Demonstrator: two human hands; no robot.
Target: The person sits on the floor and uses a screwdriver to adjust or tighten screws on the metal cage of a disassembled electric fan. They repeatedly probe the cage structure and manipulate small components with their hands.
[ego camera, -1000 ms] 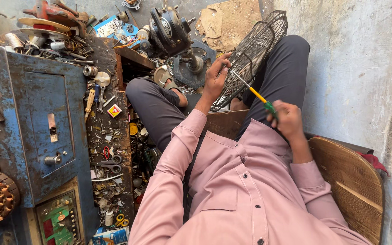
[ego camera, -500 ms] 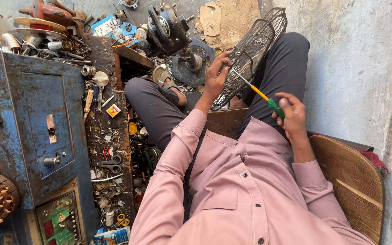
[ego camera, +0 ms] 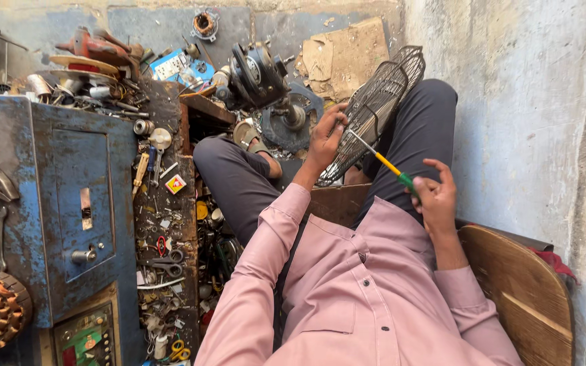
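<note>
Screwdriver (ego camera: 388, 165) gripped in right hand (ego camera: 435, 196), tip at fan guard (ego camera: 374, 108), left hand (ego camera: 325, 139) clasping guard

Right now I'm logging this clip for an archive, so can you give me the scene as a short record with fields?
Setting: cluttered repair corner by a plastered wall
Left hand: steadies the wire fan guard
Right hand: grip shut on the screwdriver, yellow shaft, green handle
Tool tip: at the guard, near the left hand
Nearby: fan motor, blue metal cabinet, scissors
Seat: wooden chair
</note>
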